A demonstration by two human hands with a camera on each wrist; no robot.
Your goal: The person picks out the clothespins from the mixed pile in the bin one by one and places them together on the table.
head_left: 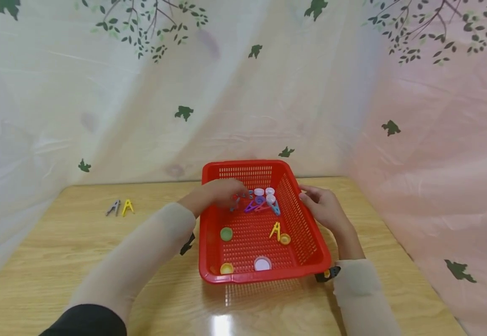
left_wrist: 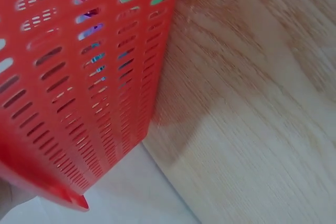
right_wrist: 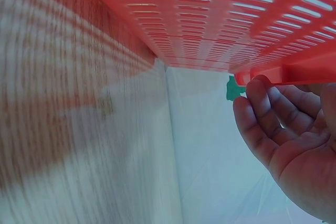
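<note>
A red plastic basket with slotted walls stands on the table. My left hand reaches over its left rim, fingers down among small clothespins and caps at the far end; whether it holds one I cannot tell. Close by lie a purple clothespin, a blue clothespin and several white caps. My right hand grips the basket's right rim from outside; the right wrist view shows its fingers curled up under the rim. The left wrist view shows mostly the basket's outer wall.
Nearer in the basket lie a green cap, a yellow clothespin, yellow caps and a larger white cap. A grey clothespin and a yellow one lie on the table at left. A leaf-patterned curtain hangs behind.
</note>
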